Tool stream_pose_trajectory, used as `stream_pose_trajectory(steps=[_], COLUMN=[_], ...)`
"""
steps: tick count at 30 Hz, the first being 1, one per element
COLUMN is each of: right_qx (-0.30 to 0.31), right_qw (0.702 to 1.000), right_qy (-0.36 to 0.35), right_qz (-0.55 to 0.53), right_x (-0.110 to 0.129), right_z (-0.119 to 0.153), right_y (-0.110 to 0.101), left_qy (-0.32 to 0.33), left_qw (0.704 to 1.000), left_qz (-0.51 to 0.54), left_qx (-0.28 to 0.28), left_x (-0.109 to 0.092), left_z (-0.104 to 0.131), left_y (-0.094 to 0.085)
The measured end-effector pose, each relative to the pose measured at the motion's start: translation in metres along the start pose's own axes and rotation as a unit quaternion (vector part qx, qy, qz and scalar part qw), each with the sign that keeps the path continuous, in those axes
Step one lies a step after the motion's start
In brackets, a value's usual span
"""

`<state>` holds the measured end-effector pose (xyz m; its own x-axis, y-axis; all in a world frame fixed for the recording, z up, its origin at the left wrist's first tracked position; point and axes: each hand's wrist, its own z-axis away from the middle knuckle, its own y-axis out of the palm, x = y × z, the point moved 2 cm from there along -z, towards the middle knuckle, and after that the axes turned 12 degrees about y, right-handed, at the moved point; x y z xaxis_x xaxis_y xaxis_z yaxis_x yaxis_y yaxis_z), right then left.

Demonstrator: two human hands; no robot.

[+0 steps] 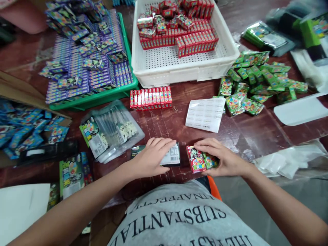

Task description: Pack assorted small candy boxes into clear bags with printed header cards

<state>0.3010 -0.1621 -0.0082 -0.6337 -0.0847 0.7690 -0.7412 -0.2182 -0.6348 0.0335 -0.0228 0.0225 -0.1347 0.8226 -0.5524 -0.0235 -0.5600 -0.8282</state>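
Note:
My left hand [153, 156] lies palm down, fingers stretched, over a dark printed pack [175, 159] with a white barcode label. Its palm hides the middle of that pack. To the right, my right hand [227, 158] is closed round a small red box [195, 160] and a small green box [210, 161], standing side by side near the table edge. Its fingers partly cover the green one. Left of my left hand is a stack of clear plastic sleeves [120, 126] with green printed inserts. Beyond the hands stands a row of small red boxes [151, 98].
A white basket [184, 73] of red boxes and a green tray [102, 97] of purple boxes stand at the back. Green boxes [269, 77] lie heaped at right, near a label sheet [205, 114]. Blue packets [28, 126] fill a carton at left. Plastic bags [289, 160] lie at the right edge.

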Motion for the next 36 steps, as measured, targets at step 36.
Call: stream_pose_trajectory(steps=[36], right_qx=[-0.100], right_qw=[0.988], right_qy=[0.069], right_qz=[-0.099], right_x=[0.023], right_z=[-0.049], right_y=[-0.015], left_qy=[-0.153], left_qw=[0.950], left_qz=[0.036], left_qx=[-0.268], left_x=[-0.015], left_z=[-0.043], left_y=[0.005])
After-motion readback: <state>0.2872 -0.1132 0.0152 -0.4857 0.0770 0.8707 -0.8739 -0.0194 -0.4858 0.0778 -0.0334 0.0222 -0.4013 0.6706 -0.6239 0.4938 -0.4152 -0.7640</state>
